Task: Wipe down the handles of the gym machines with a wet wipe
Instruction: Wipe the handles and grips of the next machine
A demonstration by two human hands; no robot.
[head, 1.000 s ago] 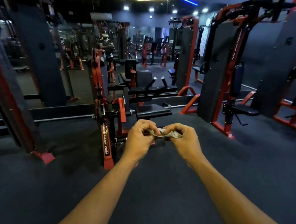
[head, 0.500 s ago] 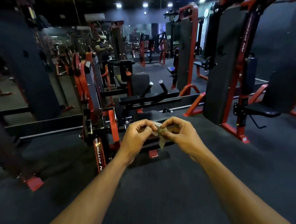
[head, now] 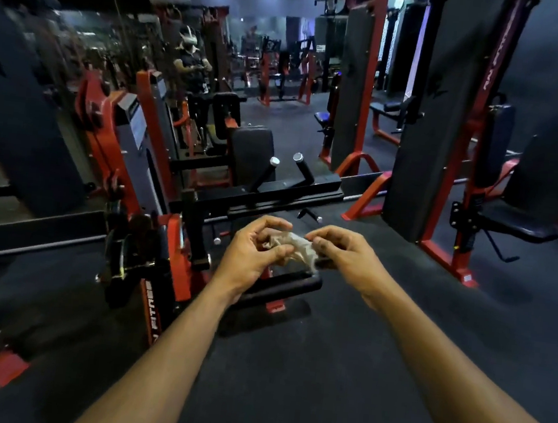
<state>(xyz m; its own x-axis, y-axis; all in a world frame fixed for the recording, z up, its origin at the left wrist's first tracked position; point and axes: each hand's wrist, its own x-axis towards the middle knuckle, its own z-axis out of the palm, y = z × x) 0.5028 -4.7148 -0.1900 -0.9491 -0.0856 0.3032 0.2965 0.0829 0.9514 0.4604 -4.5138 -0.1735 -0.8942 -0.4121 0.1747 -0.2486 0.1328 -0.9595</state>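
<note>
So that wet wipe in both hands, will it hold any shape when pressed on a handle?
Probably not: the wet wipe sags crumpled between the left hand and right hand, so it looks limp. It likely weighs little, as fingertip pinches suffice to hold it.

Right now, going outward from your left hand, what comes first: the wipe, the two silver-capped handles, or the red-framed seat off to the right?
1. Wipe, pinched in the left hand itself.
2. Silver-capped handles, straight ahead on the black bar.
3. Red-framed seat, far right.
</note>
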